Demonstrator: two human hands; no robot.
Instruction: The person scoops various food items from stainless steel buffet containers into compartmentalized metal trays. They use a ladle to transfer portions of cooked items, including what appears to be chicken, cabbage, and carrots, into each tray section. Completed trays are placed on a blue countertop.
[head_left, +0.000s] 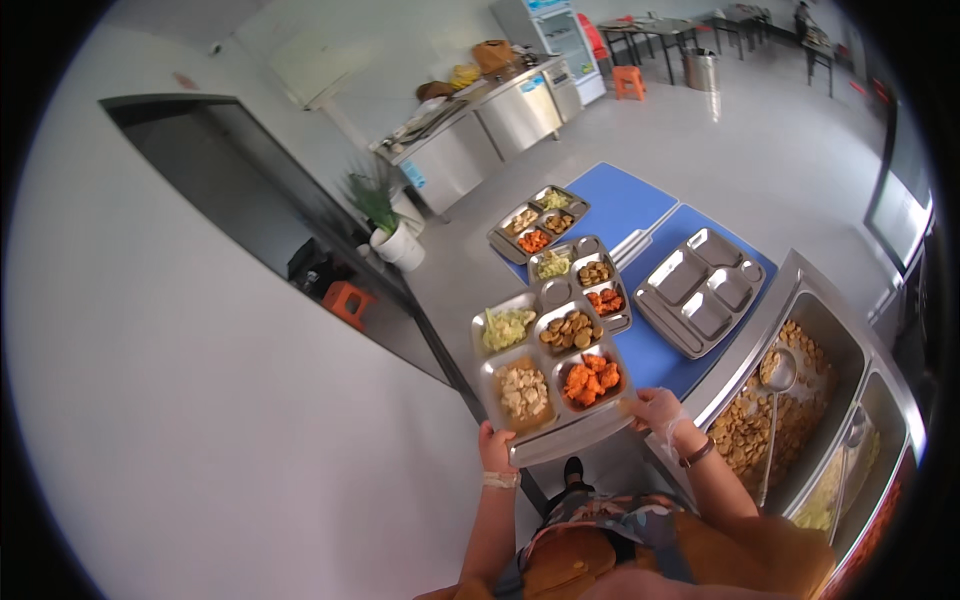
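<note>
Between my two hands I hold a metal compartment tray (566, 442) by its near edge. My left hand (496, 448) grips the near left corner, and my right hand (657, 412), in a clear plastic glove, grips the near right corner. Its compartments carry chopped pale green vegetable (508, 328), brown slices (571, 330), orange-red pieces (592, 380) and pale chunks in brown sauce (523, 391). Beyond it, two more filled trays (556, 291) (496, 244) rest on a blue folding table (622, 196). An unfilled compartment tray (679, 276) lies on the table's right part.
At my right stands a steel serving counter (797, 268) with food pans; a ladle (780, 371) lies in the brown slices. A white wall (247, 390) and doorway (225, 142) are at left. Farther off are a potted plant (397, 244), steel cabinets (517, 116) and an orange stool (628, 82).
</note>
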